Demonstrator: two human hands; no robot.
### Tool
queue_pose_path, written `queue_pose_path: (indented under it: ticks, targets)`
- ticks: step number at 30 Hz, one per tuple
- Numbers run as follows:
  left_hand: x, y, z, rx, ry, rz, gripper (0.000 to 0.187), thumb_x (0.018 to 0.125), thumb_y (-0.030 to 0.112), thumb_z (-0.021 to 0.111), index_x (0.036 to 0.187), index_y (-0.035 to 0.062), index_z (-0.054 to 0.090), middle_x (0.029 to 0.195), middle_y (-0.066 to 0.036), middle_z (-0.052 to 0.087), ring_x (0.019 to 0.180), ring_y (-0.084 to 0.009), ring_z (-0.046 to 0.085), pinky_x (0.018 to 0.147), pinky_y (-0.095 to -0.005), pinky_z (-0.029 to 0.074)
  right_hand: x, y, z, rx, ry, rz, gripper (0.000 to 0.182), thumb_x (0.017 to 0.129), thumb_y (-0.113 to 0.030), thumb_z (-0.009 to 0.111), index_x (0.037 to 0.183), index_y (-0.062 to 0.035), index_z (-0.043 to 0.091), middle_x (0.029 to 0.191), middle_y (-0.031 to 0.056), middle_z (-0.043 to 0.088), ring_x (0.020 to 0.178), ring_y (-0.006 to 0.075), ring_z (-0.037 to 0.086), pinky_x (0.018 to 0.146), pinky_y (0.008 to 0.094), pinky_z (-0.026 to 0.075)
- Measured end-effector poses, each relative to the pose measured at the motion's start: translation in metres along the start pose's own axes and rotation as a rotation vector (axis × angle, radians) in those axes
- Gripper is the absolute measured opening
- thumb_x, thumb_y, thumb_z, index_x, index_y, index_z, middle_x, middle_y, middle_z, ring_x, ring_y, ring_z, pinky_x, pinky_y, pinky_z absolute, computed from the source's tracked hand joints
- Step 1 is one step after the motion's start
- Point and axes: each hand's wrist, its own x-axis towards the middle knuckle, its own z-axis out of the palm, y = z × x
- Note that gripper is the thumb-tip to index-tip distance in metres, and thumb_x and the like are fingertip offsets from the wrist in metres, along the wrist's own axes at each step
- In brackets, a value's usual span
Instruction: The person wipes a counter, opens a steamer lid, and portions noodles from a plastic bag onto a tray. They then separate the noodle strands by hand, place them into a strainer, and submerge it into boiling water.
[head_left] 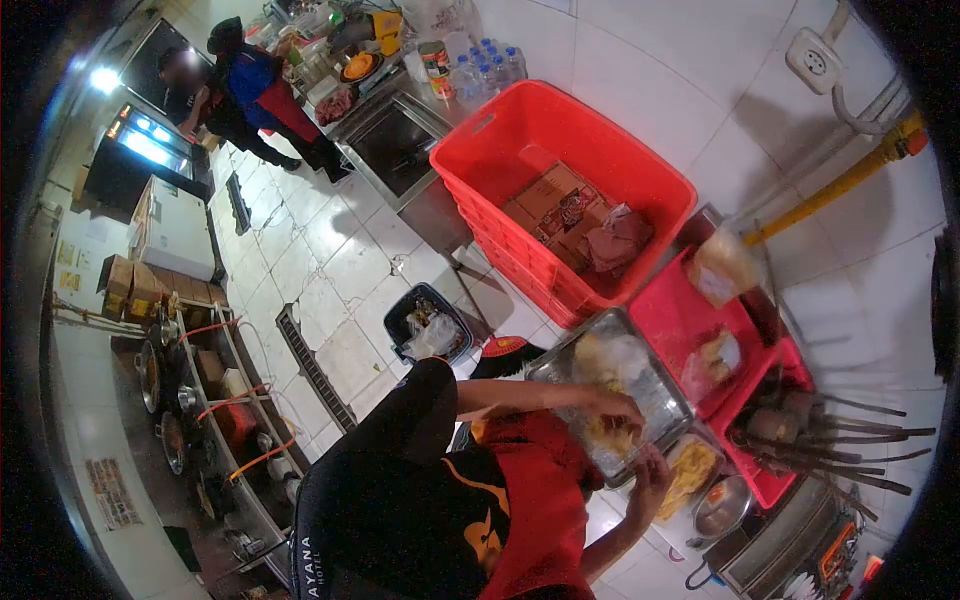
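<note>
My left hand point(612, 410) reaches over a metal tray point(655, 385), its fingers curled down onto pale yellow, crumbly food point(608, 438). My right hand point(650, 485) is at the tray's near corner with its fingers bent and close together; what they hold, if anything, is too small to make out. A whitish heap point(612, 358), possibly in clear plastic, lies at the tray's other end. Beside my right hand is a container of yellow food point(688, 475), and a round metal bowl point(722, 505) stands just past it.
Stacked red crates point(565, 100) hold cardboard and a bag. A pink-red tray point(690, 310) with bagged food lies beyond the metal tray. Dark rods point(840, 440) stick out at right. A bin point(428, 325) stands on the tiled floor. Two people point(265, 90) are in the background.
</note>
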Motion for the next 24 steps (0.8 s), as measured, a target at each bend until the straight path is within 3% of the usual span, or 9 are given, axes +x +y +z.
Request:
queue_pose_path:
  ticks: [4, 9, 11, 12, 14, 15, 17, 22, 24]
  targets:
    - [0.027, -0.032, -0.020, 0.095, 0.088, 0.118, 0.034, 0.093, 0.038, 0.053, 0.093, 0.0084, 0.070, 0.079, -0.006, 0.062, 0.067, -0.0172, 0.061, 0.060, -0.0315, 0.051, 0.000, -0.011, 0.003, -0.012, -0.044, 0.039, 0.037, 0.088, -0.012, 0.065, 0.120, 0.0036, 0.055, 0.110, 0.0092, 0.063, 0.100, 0.0160, 0.058, 0.083, 0.0289, 0.047]
    - [0.056, -0.089, -0.046, 1.483, 0.362, 0.761, 0.027, 0.078, 0.031, 0.065, 0.095, 0.0091, 0.062, 0.106, -0.013, 0.061, 0.093, -0.0298, 0.059, 0.075, -0.0399, 0.047, 0.026, 0.024, 0.016, -0.282, 0.004, 0.032, 0.041, 0.081, -0.017, 0.075, 0.115, -0.0008, 0.059, 0.110, 0.0118, 0.064, 0.103, 0.0249, 0.060, 0.092, 0.0364, 0.047]
    - [0.064, -0.095, -0.047, 1.550, 0.313, 0.744, 0.030, 0.075, 0.028, 0.066, 0.097, 0.0091, 0.060, 0.105, -0.013, 0.059, 0.096, -0.0317, 0.056, 0.077, -0.0413, 0.045, 0.043, 0.068, 0.018, -0.493, 0.006, -0.014, 0.044, 0.078, -0.020, 0.078, 0.113, -0.0008, 0.060, 0.106, 0.0123, 0.065, 0.100, 0.0267, 0.060, 0.092, 0.0379, 0.047]
    - [0.068, -0.096, -0.050, 1.621, 0.266, 0.717, 0.034, 0.071, 0.025, 0.068, 0.100, 0.0090, 0.057, 0.104, -0.014, 0.057, 0.100, -0.0337, 0.054, 0.079, -0.0428, 0.044, 0.052, 0.089, 0.024, -0.735, 0.020, -0.249, 0.044, 0.074, -0.022, 0.080, 0.108, -0.0008, 0.062, 0.100, 0.0128, 0.065, 0.094, 0.0283, 0.061, 0.089, 0.0390, 0.048]
    - [0.073, -0.104, -0.054, 1.362, 0.242, 0.749, 0.039, 0.067, 0.023, 0.073, 0.098, 0.0086, 0.054, 0.103, -0.013, 0.054, 0.100, -0.0343, 0.053, 0.080, -0.0445, 0.044, 0.058, 0.092, 0.023, -0.995, 0.002, -0.369, 0.037, 0.069, -0.018, 0.082, 0.096, 0.0028, 0.065, 0.088, 0.0183, 0.066, 0.082, 0.0268, 0.063, 0.068, 0.0372, 0.051]
    - [0.074, -0.106, -0.056, 1.102, 0.212, 0.763, 0.045, 0.063, 0.021, 0.078, 0.097, 0.0082, 0.051, 0.102, -0.013, 0.051, 0.099, -0.0349, 0.052, 0.081, -0.0461, 0.044, 0.056, 0.095, 0.020, -0.997, -0.002, -0.373, 0.037, 0.069, -0.018, 0.082, 0.096, 0.0028, 0.065, 0.088, 0.0183, 0.066, 0.082, 0.0268, 0.063, 0.068, 0.0372, 0.051]
    - [0.068, -0.104, -0.057, 1.045, 0.248, 0.713, 0.048, 0.061, 0.021, 0.079, 0.097, 0.0081, 0.051, 0.102, -0.013, 0.052, 0.099, -0.0344, 0.052, 0.081, -0.0456, 0.044, 0.050, 0.120, 0.003, -0.690, 0.154, -0.247, 0.032, 0.071, -0.012, 0.080, 0.094, 0.0034, 0.064, 0.089, 0.0158, 0.064, 0.081, 0.0247, 0.062, 0.070, 0.0366, 0.051]
    - [0.038, -0.083, -0.047, 1.036, 0.291, 0.756, 0.048, 0.060, 0.023, 0.077, 0.097, 0.0060, 0.052, 0.095, -0.017, 0.053, 0.090, -0.0387, 0.052, 0.075, -0.0451, 0.043, 0.028, 0.048, 0.022, -0.058, 0.081, -0.202, 0.027, 0.073, -0.006, 0.077, 0.095, -0.0010, 0.062, 0.098, 0.0094, 0.063, 0.089, 0.0184, 0.060, 0.076, 0.0337, 0.052]
    - [0.051, -0.092, -0.047, 1.006, 0.371, 0.719, 0.054, 0.055, 0.025, 0.081, 0.098, 0.0063, 0.052, 0.097, -0.017, 0.055, 0.092, -0.0359, 0.054, 0.076, -0.0446, 0.044, 0.025, 0.040, 0.020, -0.330, 0.077, -0.102, 0.026, 0.074, -0.004, 0.075, 0.097, -0.0005, 0.062, 0.100, 0.0088, 0.064, 0.087, 0.0167, 0.060, 0.078, 0.0319, 0.051]
